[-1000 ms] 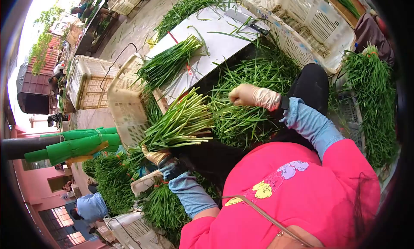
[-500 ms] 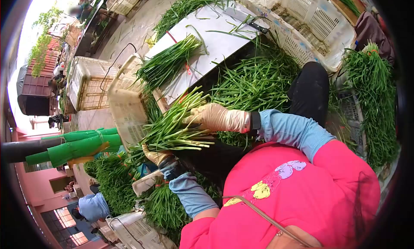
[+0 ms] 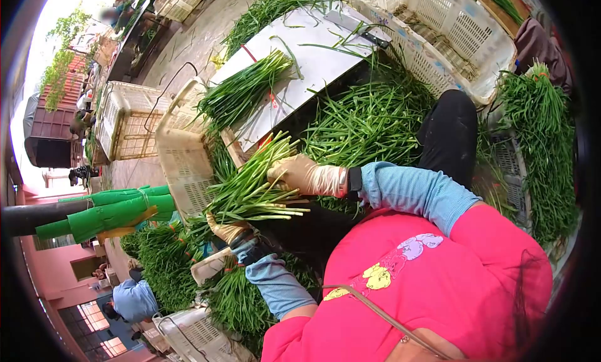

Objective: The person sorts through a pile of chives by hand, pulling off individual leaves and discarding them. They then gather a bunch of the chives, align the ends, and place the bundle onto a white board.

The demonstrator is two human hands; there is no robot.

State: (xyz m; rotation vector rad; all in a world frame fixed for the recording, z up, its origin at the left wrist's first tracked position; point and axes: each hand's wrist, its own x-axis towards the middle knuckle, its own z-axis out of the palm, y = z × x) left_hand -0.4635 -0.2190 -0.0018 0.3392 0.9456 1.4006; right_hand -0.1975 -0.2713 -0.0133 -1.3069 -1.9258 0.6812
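Note:
My left hand [image 3: 226, 229], in a tan glove, is closed round the underside of a loose bunch of green stalks [image 3: 260, 190], its fingers partly hidden by leaves. My right hand [image 3: 299, 174], also gloved, has bent fingers pressed on the upper side of the same bunch near its pale cut ends. Beyond my hands, a tied green bundle [image 3: 247, 86] lies on a white board [image 3: 313, 67]. A knife [image 3: 357, 27] with a dark handle rests at the board's far edge. Loose greens [image 3: 369, 121] are heaped between the board and my knee.
A large white crate [image 3: 438, 39] stands at the upper right, with more crates [image 3: 181, 149] left of the board. Bundled greens [image 3: 544, 155] are stacked at the right and lower left. A green-wrapped pole [image 3: 119, 212] juts in from the left. A person in blue [image 3: 134, 299] is farther off.
My right hand has shifted slightly left along the bunch, and its forearm has moved with it. My left hand still holds the stalks in nearly the same place.

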